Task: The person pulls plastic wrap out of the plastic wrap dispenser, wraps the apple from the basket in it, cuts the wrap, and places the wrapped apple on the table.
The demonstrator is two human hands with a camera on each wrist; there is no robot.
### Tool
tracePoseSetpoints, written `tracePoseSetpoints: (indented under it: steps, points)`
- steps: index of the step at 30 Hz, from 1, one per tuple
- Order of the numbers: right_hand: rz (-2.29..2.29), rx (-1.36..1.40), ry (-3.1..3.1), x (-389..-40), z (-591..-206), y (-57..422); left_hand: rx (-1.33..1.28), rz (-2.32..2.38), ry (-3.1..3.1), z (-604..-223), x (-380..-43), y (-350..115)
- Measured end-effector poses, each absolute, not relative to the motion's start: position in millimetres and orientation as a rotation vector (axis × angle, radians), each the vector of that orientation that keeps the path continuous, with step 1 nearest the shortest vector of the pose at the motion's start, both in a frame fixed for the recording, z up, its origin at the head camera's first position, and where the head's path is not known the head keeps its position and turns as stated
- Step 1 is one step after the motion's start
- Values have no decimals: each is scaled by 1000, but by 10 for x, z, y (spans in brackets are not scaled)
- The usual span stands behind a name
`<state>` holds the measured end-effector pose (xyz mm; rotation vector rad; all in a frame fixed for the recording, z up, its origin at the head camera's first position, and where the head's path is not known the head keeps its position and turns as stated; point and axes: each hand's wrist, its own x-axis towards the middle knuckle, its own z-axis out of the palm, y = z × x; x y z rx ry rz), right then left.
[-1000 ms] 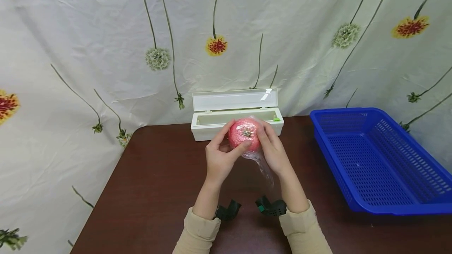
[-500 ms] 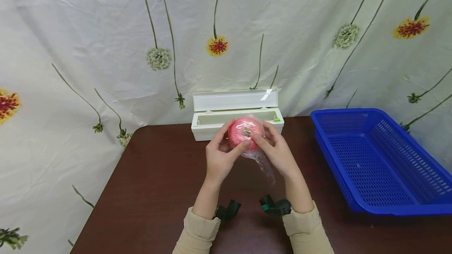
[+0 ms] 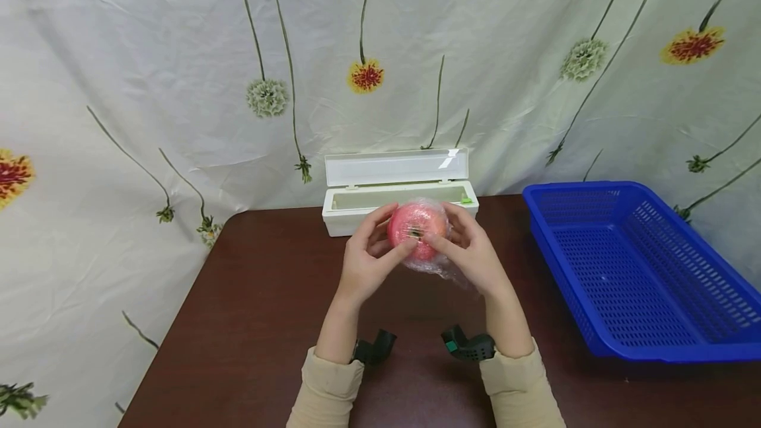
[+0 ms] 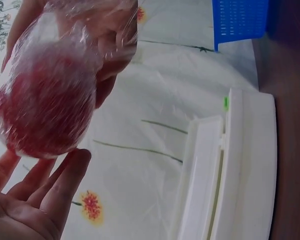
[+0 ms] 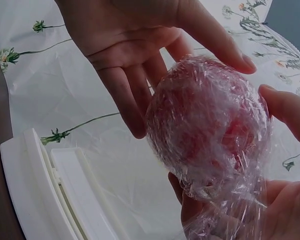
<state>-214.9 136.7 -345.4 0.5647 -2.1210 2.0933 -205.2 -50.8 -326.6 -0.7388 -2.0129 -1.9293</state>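
A red apple point(image 3: 418, 220) wrapped in clear plastic film is held up over the table between both hands. My left hand point(image 3: 367, 259) grips its left side, thumb on the front near the stem hollow. On the other side my right hand point(image 3: 472, 253) holds it, thumb also on the front and fingers behind. Loose film point(image 3: 442, 267) bunches below the apple, by the right palm. In the right wrist view the crumpled film point(image 5: 229, 215) gathers at the apple's underside, and the wrapped apple point(image 4: 45, 105) also fills the left of the left wrist view.
Behind the hands stands a long white box point(image 3: 351, 220) with its lid point(image 3: 395, 169) raised and a green piece point(image 3: 466, 201) at its right end. A blue plastic basket point(image 3: 618, 263) sits at the right. The dark brown table point(image 3: 255, 296) meets a flowered cloth point(image 3: 196, 51) at the back.
The right hand has shifted its grip, its thumb moving onto the apple's front. The apple has turned slightly, and the dangling film tail is now gathered up near the right palm.
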Motion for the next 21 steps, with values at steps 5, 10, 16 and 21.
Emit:
tracePoseSetpoints:
  steps: [5, 10, 16, 21]
  points:
    - [2056, 654, -2143, -2147, -3465, 1403, -764, -1938, -2088, -3246, -2057, -584]
    - [2012, 767, -2161, -2146, -3467, 1429, -821, -1917, -2119, -3250, -2061, -626]
    - [1918, 844, -2224, -2151, -3484, 1456, -967, -1908, -2137, -3289, -2093, -657]
    - [1872, 889, -2257, -2132, -3474, 1468, -1031, -1913, -2227, -3300, -2091, -700]
